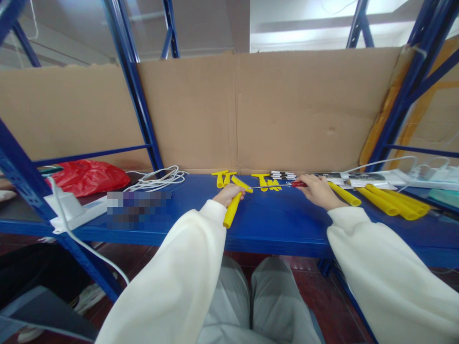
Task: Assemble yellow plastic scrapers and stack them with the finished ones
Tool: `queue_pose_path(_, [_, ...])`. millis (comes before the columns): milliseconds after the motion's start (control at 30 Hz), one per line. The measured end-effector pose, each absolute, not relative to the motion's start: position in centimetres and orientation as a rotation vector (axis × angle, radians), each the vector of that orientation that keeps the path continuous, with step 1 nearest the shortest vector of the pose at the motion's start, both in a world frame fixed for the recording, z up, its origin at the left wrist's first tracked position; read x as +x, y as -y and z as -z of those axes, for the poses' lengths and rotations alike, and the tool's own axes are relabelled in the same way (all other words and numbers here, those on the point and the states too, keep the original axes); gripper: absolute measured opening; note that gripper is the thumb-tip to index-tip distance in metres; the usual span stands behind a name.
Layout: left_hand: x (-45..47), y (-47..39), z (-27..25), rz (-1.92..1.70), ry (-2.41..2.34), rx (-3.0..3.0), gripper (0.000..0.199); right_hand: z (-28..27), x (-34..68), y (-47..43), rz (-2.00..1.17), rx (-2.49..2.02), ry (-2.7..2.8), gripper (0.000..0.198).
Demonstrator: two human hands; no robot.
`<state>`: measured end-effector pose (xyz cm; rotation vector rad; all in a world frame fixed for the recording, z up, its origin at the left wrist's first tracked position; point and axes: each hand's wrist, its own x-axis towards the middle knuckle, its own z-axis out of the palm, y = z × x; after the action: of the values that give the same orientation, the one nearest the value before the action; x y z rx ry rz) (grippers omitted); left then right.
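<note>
My left hand [228, 193] is closed around a yellow T-shaped tool [233, 212], its handle slanting down toward the shelf's front edge and its head beyond my fingers. My right hand [317, 191] grips a screwdriver [298, 184] by its red handle. The thin metal shaft points left and its tip reaches the head of the yellow tool; whether it sits in a screw is too small to tell. Between my hands and behind them lie another yellow T-shaped piece [263, 183] and several small yellow parts [274, 185].
Two yellow T-shaped pieces [220, 180] lie behind my left hand. Black-and-white sticks [282, 175] are stacked near the cardboard wall [304, 110]. Several yellow tubes [378, 200] lie at right. Coiled white cable [161, 179], a red bag [89, 177] and a power strip [84, 212] occupy the left.
</note>
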<state>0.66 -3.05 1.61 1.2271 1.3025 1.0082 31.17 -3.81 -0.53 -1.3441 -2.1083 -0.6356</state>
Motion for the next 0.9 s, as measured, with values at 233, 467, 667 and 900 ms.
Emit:
queue_pose_path(233, [0.80, 3.31, -1.82, -1.040, -1.299, 1.181, 0.031, 0.61, 31.38, 3.58, 0.612, -1.364, 2.099, 0.020])
queue_pose_path(467, [0.75, 3.28, -1.86, -1.047, -1.283, 1.180, 0.028, 0.53, 31.26, 3.64, 0.637, -1.330, 2.088, 0.019])
queue_pose_path(667, [0.84, 3.46, -1.92, -1.047, -1.286, 1.177, 0.030, 0.43, 31.14, 3.75, 0.594, -1.333, 2.101, 0.020])
queue_pose_path(900, [0.73, 3.09, -1.55, -1.049, -1.309, 1.291, 0.025, 0.30, 30.94, 4.05, 0.618, -1.350, 2.119, 0.021])
